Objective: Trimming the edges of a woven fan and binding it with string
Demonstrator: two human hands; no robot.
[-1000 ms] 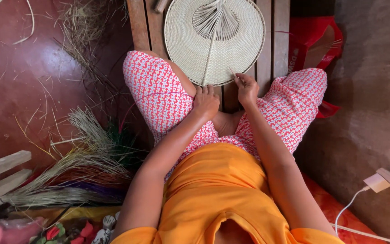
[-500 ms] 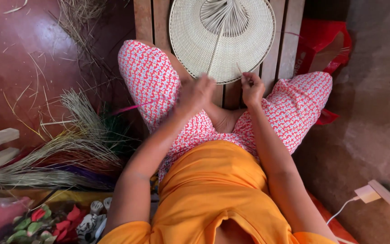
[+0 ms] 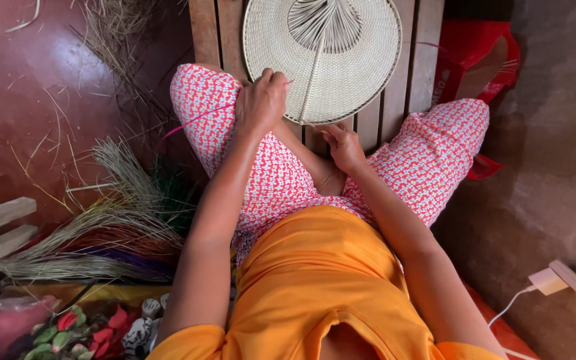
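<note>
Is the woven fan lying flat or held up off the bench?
Flat: the woven fan rests on the wooden bench, left hand at its rim.

i am seeing one package: a red plastic bag [image 3: 478, 57] with pale markings lying crumpled at the upper right, beside the wooden slats [image 3: 428, 47] and partly tucked behind my patterned knee [image 3: 435, 153].

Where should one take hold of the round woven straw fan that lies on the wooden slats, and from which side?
Probably at the near rim of the round woven straw fan, coming from the person's side. It lies flat on the wooden slats, its central rib runs toward that edge, and the left hand and right hand are already there.
</note>
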